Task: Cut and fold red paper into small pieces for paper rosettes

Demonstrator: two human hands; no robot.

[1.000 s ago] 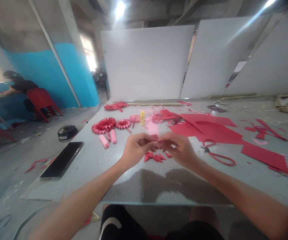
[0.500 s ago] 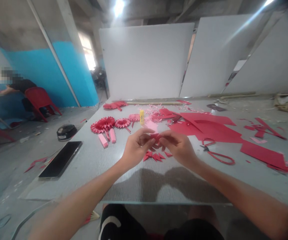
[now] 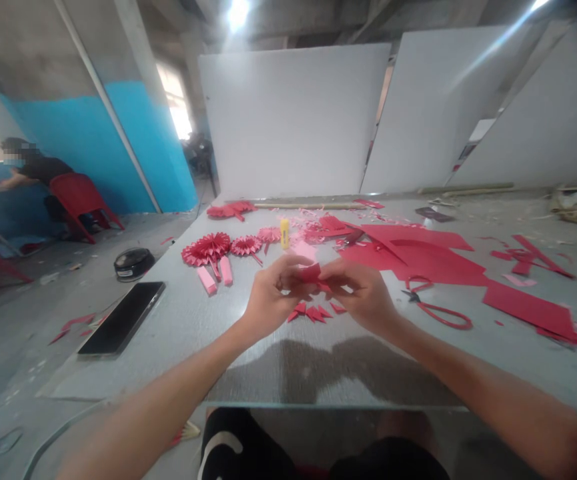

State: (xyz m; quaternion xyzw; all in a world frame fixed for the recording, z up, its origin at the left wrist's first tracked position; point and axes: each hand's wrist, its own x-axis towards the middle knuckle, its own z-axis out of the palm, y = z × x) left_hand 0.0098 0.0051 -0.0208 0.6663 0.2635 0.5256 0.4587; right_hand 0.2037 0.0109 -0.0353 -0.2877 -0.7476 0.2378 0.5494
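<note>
Pinching a small red paper piece (image 3: 311, 273) from both sides, the left hand (image 3: 268, 300) and right hand (image 3: 363, 293) meet above the grey counter (image 3: 193, 320), fingertips pressed together on it. Just below them lie small folded red triangles (image 3: 313, 312). Red-handled scissors (image 3: 435, 308) rest to the right, near large red paper sheets (image 3: 418, 257). Pleated red fans (image 3: 207, 250), a yellow glue stick (image 3: 285, 234) and a black phone (image 3: 122, 317) sit to the left.

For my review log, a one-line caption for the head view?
Left hand and right hand pinch a small red paper piece over folded red triangles on the table.
</note>
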